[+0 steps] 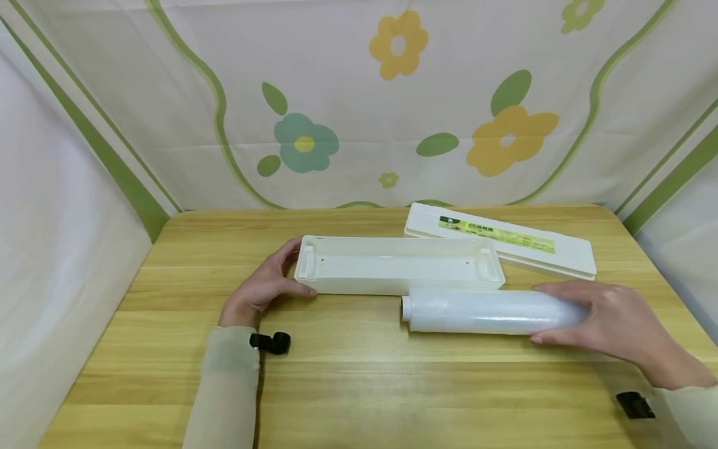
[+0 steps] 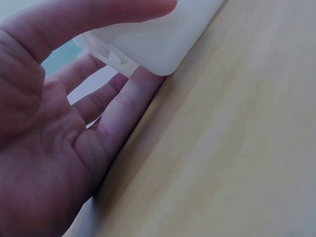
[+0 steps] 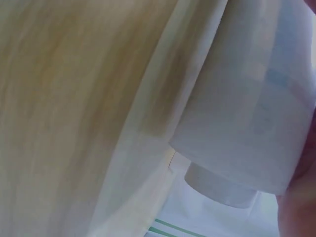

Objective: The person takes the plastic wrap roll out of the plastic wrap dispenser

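Note:
My left hand point(image 1: 265, 282) holds the left end of a long white plastic box point(image 1: 359, 285), thumb at the front wall and fingers round the end and back. The box stands open side up on the table. In the left wrist view, the box's corner point(image 2: 153, 47) shows between thumb and fingers. My right hand point(image 1: 619, 321) grips the right end of a roll of cling film point(image 1: 482, 312), thumb at the near side. The roll lies lengthwise in front of the box's right half and overlaps its front edge. Its core end point(image 3: 219, 186) sticks out in the right wrist view.
Behind the box at the right lies a long white lid point(image 1: 572, 257) with a yellow-green label point(image 1: 499, 234), set at a slant. The wooden table point(image 1: 359, 386) meets a flower-printed cloth point(image 1: 359, 93) at its back edge. Pale cloth hangs at both sides.

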`<state>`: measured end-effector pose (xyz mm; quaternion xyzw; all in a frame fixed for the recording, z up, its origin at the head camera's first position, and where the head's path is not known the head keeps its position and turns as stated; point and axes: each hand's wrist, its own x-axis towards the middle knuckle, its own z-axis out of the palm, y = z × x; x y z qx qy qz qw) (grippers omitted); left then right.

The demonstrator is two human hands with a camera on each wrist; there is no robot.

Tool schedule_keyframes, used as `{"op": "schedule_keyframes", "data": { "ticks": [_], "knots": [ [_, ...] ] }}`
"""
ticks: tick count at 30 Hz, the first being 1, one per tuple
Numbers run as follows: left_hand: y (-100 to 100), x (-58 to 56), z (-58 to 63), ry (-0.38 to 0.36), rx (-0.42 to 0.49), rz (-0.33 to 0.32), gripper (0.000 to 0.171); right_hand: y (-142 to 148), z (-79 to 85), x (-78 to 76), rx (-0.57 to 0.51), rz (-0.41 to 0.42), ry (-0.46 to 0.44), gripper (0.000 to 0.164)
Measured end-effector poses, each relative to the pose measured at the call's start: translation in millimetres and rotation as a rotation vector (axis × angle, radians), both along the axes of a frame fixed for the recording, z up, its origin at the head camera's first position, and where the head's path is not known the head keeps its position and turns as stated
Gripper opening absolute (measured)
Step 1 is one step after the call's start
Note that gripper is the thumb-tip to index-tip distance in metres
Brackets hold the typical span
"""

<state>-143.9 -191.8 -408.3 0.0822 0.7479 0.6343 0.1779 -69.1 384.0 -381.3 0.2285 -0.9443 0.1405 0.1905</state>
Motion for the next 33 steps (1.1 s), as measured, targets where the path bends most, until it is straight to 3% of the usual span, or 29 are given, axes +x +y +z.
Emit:
{"op": "schedule_keyframes", "data": {
  "ticks": [4, 8, 13, 19, 27, 33],
  "knots": [
    [-0.8, -0.3, -0.9, 0.008, -0.003, -0.004, 0.11, 1.6, 4.2, 3.4, -0.008, -0.065, -0.125, 0.088],
    [-1.0, 0.1, -0.8, 0.005, 0.004, -0.004, 0.11, 3.1, 6.5, 5.0, -0.023, -0.096, -0.196, 0.087],
    [-1.5, 1.0, 0.4, -0.002, 0.008, -0.006, 0.111, 4.3, 3.4, 6.8, -0.053, -0.067, -0.213, 0.089],
    [-1.3, 1.2, 0.4, 0.0, 0.007, -0.009, 0.111, 3.6, -2.4, 7.8, -0.068, -0.007, -0.147, 0.09],
    [0.1, 2.6, 0.9, -0.019, 0.002, -0.003, 0.111, 1.8, -0.9, 9.0, -0.067, -0.057, -0.239, 0.086],
    [-0.1, 3.1, 3.8, -0.016, -0.014, 0.0, 0.111, 2.1, -1.1, 9.3, -0.079, -0.058, -0.249, 0.086]
  ]
}}
